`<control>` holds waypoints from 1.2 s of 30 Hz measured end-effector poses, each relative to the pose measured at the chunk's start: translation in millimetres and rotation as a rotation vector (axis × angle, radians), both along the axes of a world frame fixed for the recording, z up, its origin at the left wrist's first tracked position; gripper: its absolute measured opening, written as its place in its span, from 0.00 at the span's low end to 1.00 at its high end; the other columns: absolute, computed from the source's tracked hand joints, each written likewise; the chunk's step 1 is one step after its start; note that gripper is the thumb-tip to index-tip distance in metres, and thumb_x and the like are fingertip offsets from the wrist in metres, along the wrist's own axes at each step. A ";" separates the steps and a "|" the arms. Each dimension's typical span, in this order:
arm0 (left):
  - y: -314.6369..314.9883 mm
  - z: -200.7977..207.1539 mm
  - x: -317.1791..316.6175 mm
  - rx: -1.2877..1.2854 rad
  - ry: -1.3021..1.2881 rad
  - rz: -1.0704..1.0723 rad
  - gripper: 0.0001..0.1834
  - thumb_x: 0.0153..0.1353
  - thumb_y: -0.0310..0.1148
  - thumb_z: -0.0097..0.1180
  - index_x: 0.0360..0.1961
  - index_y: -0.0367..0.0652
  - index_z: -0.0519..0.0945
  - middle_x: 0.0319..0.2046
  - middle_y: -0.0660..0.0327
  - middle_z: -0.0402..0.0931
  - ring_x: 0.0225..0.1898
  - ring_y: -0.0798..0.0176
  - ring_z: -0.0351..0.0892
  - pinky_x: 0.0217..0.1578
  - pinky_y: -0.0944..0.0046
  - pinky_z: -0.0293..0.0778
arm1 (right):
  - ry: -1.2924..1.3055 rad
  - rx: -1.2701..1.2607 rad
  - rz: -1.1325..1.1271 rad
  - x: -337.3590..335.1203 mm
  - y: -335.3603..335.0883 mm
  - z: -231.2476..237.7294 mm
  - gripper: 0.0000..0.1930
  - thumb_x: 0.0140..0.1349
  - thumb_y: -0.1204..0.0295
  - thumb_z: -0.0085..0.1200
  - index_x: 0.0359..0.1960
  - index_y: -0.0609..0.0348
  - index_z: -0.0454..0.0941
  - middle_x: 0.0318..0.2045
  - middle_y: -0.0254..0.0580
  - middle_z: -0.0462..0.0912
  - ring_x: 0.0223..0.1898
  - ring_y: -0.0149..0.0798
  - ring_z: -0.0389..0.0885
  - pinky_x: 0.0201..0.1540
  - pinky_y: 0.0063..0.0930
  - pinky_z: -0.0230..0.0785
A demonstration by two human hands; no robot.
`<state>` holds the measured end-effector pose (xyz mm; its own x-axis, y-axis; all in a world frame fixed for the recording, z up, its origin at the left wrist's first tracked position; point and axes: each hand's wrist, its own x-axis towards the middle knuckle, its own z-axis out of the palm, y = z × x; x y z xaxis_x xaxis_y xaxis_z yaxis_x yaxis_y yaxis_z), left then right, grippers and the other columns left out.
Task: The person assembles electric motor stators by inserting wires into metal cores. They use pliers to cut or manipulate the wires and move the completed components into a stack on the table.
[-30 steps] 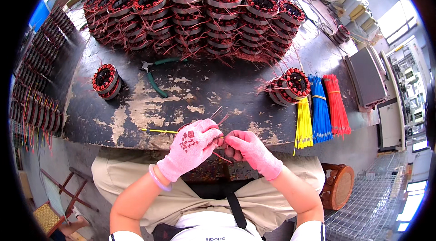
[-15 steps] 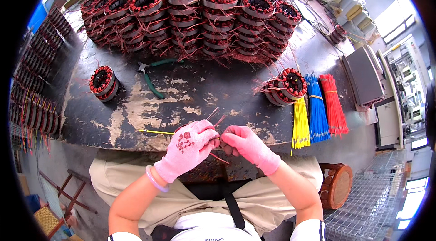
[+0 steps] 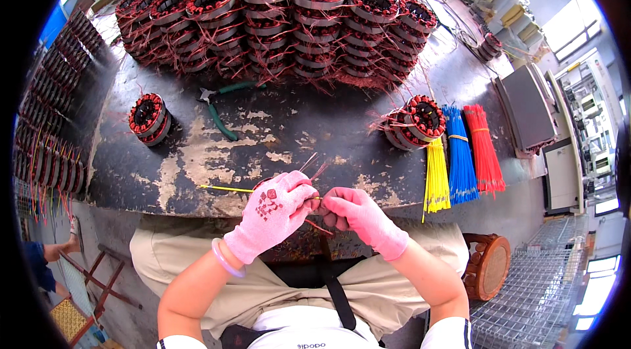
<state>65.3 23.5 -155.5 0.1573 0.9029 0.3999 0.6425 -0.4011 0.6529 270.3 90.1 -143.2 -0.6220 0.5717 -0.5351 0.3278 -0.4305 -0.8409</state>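
Both my hands wear pink gloves and meet at the table's front edge. My left hand is closed around a yellow wire, whose far end sticks out to the left over the tabletop. Thin reddish winding wires rise just beyond its fingertips. A dark red part, mostly hidden, lies under this hand; its kind cannot be made out. My right hand is pinched close beside the left fingertips, with a short bit of the yellow wire showing between the two.
Green-handled cutting pliers lie on the worn table. Wound motor stators stand at left and right; many more form a stack behind. Yellow, blue and red wire bundles lie at right.
My right hand has shifted slightly down and right, and yellow wire now shows between my fingertips. My left hand stays nearly still. Another person's leg has appeared at the left edge.
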 end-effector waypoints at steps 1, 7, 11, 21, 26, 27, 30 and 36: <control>-0.6 -0.5 -1.0 -0.001 0.000 0.000 0.09 0.52 0.24 0.65 0.36 0.41 0.81 0.37 0.56 0.78 0.38 0.48 0.80 0.38 0.52 0.76 | -0.079 0.125 0.038 0.8 -3.3 6.4 0.10 0.71 0.65 0.54 0.43 0.60 0.81 0.29 0.30 0.82 0.30 0.26 0.79 0.32 0.21 0.70; -0.9 0.0 0.7 -0.010 0.004 0.011 0.09 0.52 0.24 0.65 0.36 0.41 0.81 0.37 0.56 0.78 0.38 0.48 0.80 0.38 0.52 0.76 | -0.344 1.439 0.238 7.6 -10.7 3.1 0.17 0.59 0.63 0.65 0.47 0.52 0.79 0.41 0.35 0.82 0.41 0.42 0.84 0.39 0.38 0.77; 0.8 -0.5 0.2 -0.011 -0.005 -0.013 0.10 0.52 0.25 0.65 0.36 0.41 0.81 0.38 0.56 0.78 0.38 0.48 0.80 0.38 0.52 0.77 | -0.262 1.264 0.246 0.8 -6.7 2.5 0.11 0.63 0.66 0.62 0.43 0.55 0.79 0.36 0.36 0.83 0.35 0.39 0.82 0.36 0.33 0.75; -4.9 4.6 -11.4 -0.025 0.039 0.006 0.08 0.52 0.24 0.64 0.34 0.42 0.81 0.38 0.57 0.79 0.38 0.49 0.81 0.39 0.52 0.77 | -0.191 0.541 -0.191 36.3 12.2 26.0 0.12 0.69 0.65 0.56 0.34 0.62 0.80 0.23 0.42 0.78 0.26 0.35 0.77 0.33 0.33 0.70; -6.4 8.0 -14.7 -0.041 0.059 0.019 0.07 0.53 0.25 0.64 0.34 0.42 0.81 0.36 0.58 0.78 0.38 0.49 0.80 0.39 0.53 0.77 | -0.607 1.119 0.431 34.4 -26.1 5.2 0.14 0.61 0.57 0.65 0.37 0.54 0.81 0.32 0.40 0.82 0.32 0.46 0.82 0.35 0.41 0.75; -6.8 7.4 -14.3 -0.046 0.067 0.023 0.07 0.53 0.25 0.64 0.34 0.42 0.81 0.37 0.58 0.78 0.38 0.49 0.80 0.39 0.53 0.77 | -0.534 1.317 0.338 23.2 -26.5 3.1 0.14 0.59 0.59 0.66 0.39 0.52 0.82 0.33 0.37 0.82 0.32 0.44 0.82 0.36 0.40 0.75; -4.5 6.0 -14.7 -0.057 0.090 0.039 0.07 0.53 0.26 0.64 0.35 0.42 0.81 0.37 0.58 0.78 0.39 0.49 0.80 0.40 0.53 0.77 | -0.358 1.748 0.184 -6.6 -14.8 2.8 0.21 0.53 0.63 0.69 0.50 0.47 0.81 0.41 0.28 0.82 0.36 0.36 0.83 0.37 0.36 0.76; -6.6 6.6 -14.2 -0.044 0.072 0.024 0.08 0.52 0.25 0.64 0.35 0.42 0.81 0.37 0.58 0.78 0.38 0.49 0.80 0.39 0.53 0.77 | -0.281 1.115 0.143 -18.9 -12.9 -17.0 0.12 0.64 0.66 0.62 0.46 0.55 0.82 0.33 0.33 0.83 0.30 0.32 0.82 0.35 0.28 0.74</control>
<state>51.2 16.9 -148.9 0.1619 0.9234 0.3479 0.6976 -0.3565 0.6215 251.4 77.2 -160.1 -0.6583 0.7472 0.0916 0.5492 0.5599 -0.6203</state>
